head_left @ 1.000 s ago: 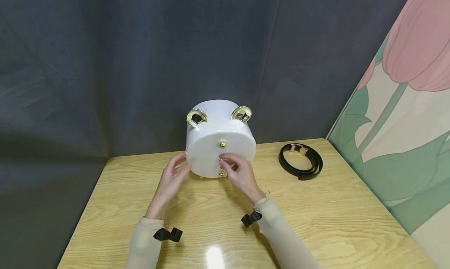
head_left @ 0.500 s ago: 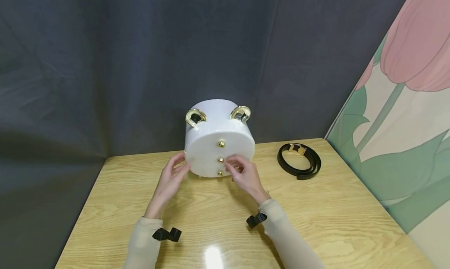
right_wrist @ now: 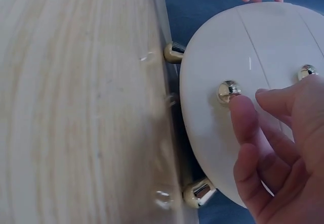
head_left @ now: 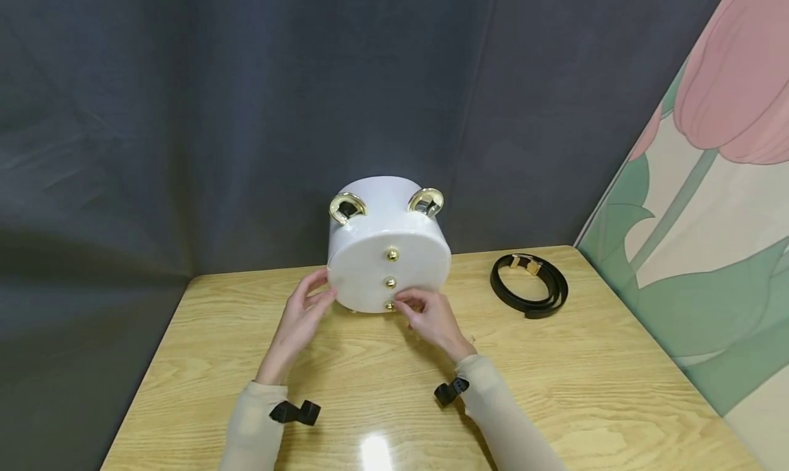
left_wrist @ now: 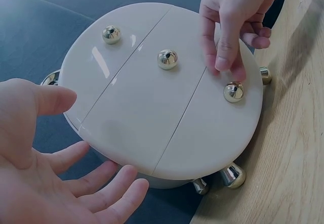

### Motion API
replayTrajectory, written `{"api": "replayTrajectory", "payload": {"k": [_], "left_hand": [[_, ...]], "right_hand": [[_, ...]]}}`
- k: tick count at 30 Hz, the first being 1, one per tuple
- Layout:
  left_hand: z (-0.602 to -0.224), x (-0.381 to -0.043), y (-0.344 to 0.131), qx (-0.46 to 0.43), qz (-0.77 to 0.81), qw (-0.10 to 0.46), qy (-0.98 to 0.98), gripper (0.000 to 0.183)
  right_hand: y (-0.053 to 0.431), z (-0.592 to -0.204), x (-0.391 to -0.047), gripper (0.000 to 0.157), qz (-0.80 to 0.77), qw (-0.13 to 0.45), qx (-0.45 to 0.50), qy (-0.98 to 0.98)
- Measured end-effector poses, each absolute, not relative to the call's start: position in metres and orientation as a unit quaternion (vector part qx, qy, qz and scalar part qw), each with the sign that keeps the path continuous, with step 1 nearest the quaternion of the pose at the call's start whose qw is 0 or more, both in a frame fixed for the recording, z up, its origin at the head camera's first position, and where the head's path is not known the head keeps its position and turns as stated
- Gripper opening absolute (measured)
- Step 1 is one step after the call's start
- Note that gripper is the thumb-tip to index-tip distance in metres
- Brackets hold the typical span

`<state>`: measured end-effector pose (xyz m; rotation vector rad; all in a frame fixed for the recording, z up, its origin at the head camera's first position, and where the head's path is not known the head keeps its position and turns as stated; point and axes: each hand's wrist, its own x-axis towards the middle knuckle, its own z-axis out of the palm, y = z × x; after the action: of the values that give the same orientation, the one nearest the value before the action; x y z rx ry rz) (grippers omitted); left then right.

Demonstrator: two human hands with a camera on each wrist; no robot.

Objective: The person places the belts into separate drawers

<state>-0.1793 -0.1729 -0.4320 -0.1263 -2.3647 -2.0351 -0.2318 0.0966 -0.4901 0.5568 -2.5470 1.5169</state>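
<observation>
A glossy white round drawer box (head_left: 364, 272) stands at the back of the table on small gold feet (left_wrist: 233, 175). Two seams split its front into three panels, each with a round gold knob (head_left: 392, 255). My right hand (head_left: 428, 317) is at the lowest knob (left_wrist: 233, 92); in the right wrist view the forefinger tip meets that knob (right_wrist: 229, 91) while the thumb stays apart from it. Fingers spread, my left hand (left_wrist: 76, 168) lies along the box's left edge, touching its rim. Gold ear-shaped rings (head_left: 348, 207) stick up from the box's top.
A coiled black belt (head_left: 530, 286) with gold fittings lies on the wooden table (head_left: 345, 402), right of the box. Behind the box hangs a dark curtain (head_left: 308, 101). A wall with painted tulips (head_left: 709, 252) borders the right side.
My right hand has let go of the middle knob, drawn back to the right, then moved down to the lowest knob. The left hand and the box keep their places.
</observation>
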Motion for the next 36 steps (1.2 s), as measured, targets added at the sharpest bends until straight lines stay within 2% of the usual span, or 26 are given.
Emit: {"api": "replayTrajectory", "payload": {"k": [13, 22, 36], "left_hand": [[-0.432, -0.177, -0.171, -0.046, -0.653, 0.01, -0.756, 0.057], [-0.433, -0.18, -0.172, -0.042, -0.648, 0.012, -0.76, 0.058], [-0.433, -0.179, -0.172, -0.041, -0.654, 0.008, -0.755, 0.057]], "right_hand": [[0.096, -0.504, -0.235, 0.014, 0.518, 0.029, 0.19, -0.834], [0.096, -0.508, -0.238, 0.026, 0.527, 0.016, 0.228, -0.819], [0.094, -0.514, -0.244, 0.021, 0.535, 0.016, 0.204, -0.82]]}}
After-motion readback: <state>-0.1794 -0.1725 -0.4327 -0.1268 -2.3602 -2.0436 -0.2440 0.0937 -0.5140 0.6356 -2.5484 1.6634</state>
